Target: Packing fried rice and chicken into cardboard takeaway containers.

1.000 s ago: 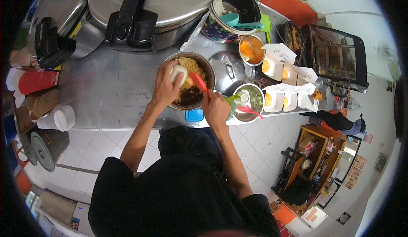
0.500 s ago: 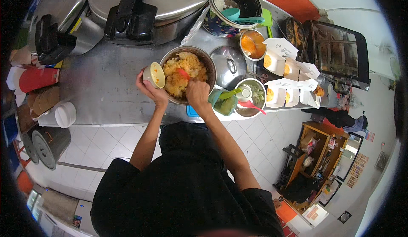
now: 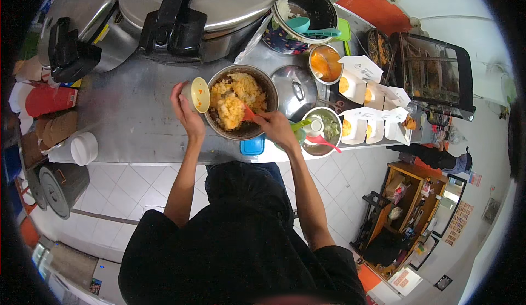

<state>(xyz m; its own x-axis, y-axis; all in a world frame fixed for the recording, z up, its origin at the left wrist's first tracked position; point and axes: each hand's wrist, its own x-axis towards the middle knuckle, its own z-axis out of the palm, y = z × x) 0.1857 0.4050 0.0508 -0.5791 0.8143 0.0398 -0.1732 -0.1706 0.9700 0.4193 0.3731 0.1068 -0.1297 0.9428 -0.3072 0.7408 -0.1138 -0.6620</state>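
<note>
My left hand [image 3: 188,118] is closed round a small pale yellow bowl [image 3: 200,96], tilted toward the pot, with a few orange bits on its inner wall. My right hand [image 3: 278,129] grips a red rice paddle [image 3: 248,114] by its handle. A heap of yellowish rice [image 3: 230,112] sits on the paddle, over the metal pot [image 3: 273,88]. More rice, orange and yellow in tone, lies in that pot. Just below it is a blue lid or box [image 3: 252,145], close to my right wrist.
Large pressure cookers [image 3: 224,1] stand at the back left. To the right are a metal lid [image 3: 295,90], a pot of rice with a teal ladle [image 3: 298,24], a bowl of orange sauce [image 3: 326,64], a bowl of greens [image 3: 331,120] and several open white boxes [image 3: 356,127].
The paddle has come up out of the rice with a heap on it. My right hand has moved right and down; my left hand has shifted slightly left with the bowl.
</note>
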